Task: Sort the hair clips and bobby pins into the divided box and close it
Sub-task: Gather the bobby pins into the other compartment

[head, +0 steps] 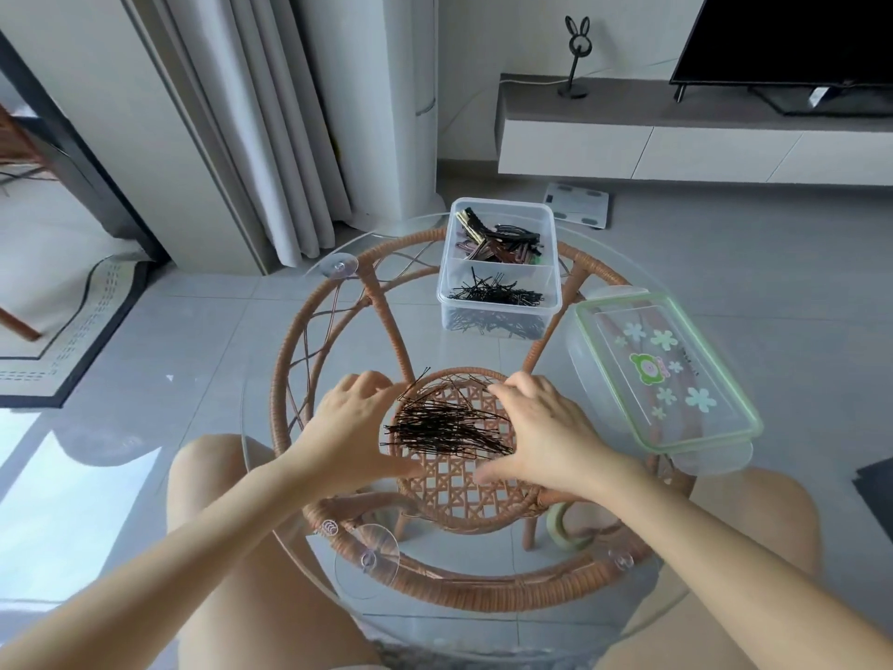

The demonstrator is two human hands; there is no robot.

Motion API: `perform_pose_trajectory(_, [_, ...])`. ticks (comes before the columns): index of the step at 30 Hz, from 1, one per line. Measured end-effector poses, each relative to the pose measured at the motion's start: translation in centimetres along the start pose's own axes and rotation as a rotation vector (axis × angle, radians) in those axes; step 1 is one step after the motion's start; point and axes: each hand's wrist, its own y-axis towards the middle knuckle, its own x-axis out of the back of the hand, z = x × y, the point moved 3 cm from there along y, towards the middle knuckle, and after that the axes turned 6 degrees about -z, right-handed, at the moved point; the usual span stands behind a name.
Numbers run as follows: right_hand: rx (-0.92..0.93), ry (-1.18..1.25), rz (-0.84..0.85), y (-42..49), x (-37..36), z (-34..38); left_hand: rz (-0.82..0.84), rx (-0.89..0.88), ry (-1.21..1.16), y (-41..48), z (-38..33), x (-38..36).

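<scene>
2 bare hands at work over a round glass table (483, 635) set on a wicker frame (435, 592). Dial centred on the table, 6 toward the person.

- 6, nearest rim: clear suction cup (367, 563) under the glass; bare knees either side below.
- Centre, slightly toward 6: loose pile of dark bobby pins (449, 427) on the glass, over the woven wicker shelf.
- 9 of the pile: left hand (357, 418), fingers loosely curved and apart, thumb under the pile's near edge, cupping its side. Clamped on nothing visible.
- 3 of the pile: right hand (541, 427), fingers spread flat on the glass, tips touching the pile's far edge, thumb toward 6. Holding nothing.
- 3 of the table: clear lid (667, 374), green rim, flower prints, lying flat, off the box.
- 12 of the table: divided box (444, 282), open, 2 compartments. Near compartment: black bobby pins (495, 295). Far compartment: hair clips (497, 239), dark and brown, jumbled.
- Beyond 12, on the floor: white scale (577, 203).
- Farther, toward 1: low TV unit (676, 137) with a rabbit-eared ornament (576, 55) and a dark TV (792, 36).
</scene>
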Motion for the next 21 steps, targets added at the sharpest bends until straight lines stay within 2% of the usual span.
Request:
perform_pose_trajectory(5, [0.071,0.114,-0.051,1.2,-0.1,1.5,0.010,-0.076,-0.034,1.1,-1.3,0.1])
perform_pose_trajectory(11, [0.213,0.110,-0.123,1.1,-0.5,2.1,0.029,-0.174,-0.031,2.0,-2.4,0.6])
perform_pose_trajectory(16, [0.190,0.246,-0.126,1.1,0.4,1.8,0.032,-0.165,-0.123,2.1,-1.9,1.4])
perform_pose_trajectory(21, [0.119,0.363,-0.118,0.9,2.5,1.0,-0.060,-0.146,-0.237,1.6,-0.9,3.0])
